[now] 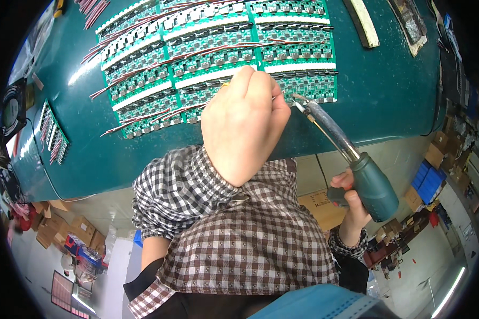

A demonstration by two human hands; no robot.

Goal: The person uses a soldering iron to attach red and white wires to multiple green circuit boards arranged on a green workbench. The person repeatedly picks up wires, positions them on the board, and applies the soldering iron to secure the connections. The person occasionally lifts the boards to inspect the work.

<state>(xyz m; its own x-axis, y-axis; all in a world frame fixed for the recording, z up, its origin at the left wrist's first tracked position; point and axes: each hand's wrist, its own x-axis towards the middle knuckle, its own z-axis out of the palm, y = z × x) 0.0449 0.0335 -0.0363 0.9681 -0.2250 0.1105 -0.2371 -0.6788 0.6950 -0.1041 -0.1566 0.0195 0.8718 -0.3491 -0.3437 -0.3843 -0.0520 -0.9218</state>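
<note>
The grip of the right hand (355, 213) is wrapped round the dark green handle of a soldering gun (377, 191), with fingers showing beside a black and red part on the handle's left side. The gun's metal barrel (332, 127) slants up and to the left, a thin rod running alongside it, and its tip end is at the near edge of the green circuit boards (215, 68), just beside the left hand (244, 122). That hand is turned knuckles up over the boards, its fingers bent down and bunched; the fingertips are hidden, so I cannot tell what its grip pinches, if anything. The boards lie side by side in columns on the green table (388, 90), crossed by long white strips (298, 68) and rows of dark parts, with red and white wires (202, 53) stretched across them. To their left, well apart, lies a smaller board (53, 133) with wires on it; more wires (93, 11) lie near the upper left corner of the boards. A pale, dark-sided bar (363, 24) lies beyond them to the right. Below the table edge come a brown checked apron (250, 239), cardboard boxes (82, 229) at left and blue bins (427, 181) at right.
</note>
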